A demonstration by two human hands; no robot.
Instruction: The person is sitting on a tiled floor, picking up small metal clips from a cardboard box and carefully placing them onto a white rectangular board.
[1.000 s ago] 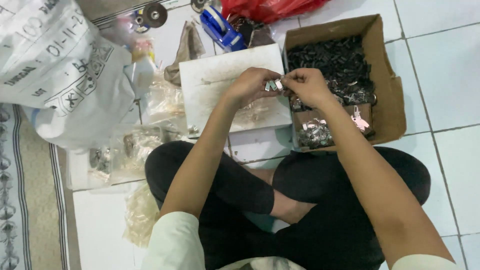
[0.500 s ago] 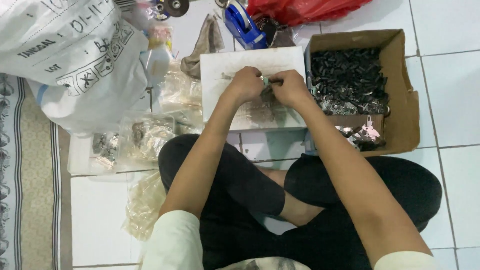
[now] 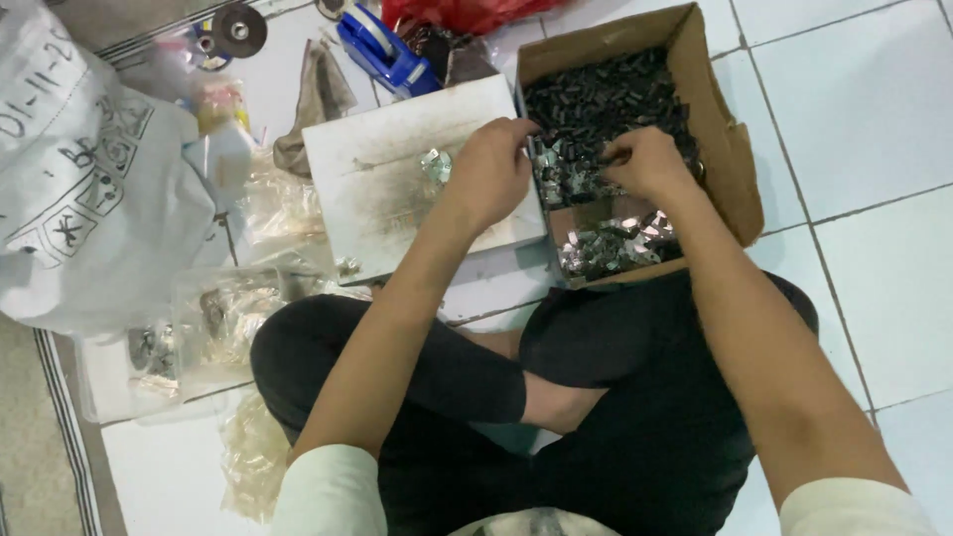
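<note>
The floor (image 3: 874,129) is laid with large white tiles, divided by thin grey grout lines. At the left edge a beige mat (image 3: 40,447) with dark border stripes is spread over it. Even, soft light is cast across the tiles; no walls, windows or furniture are shown.

Bright even light, soft shadows; slight blur
</note>
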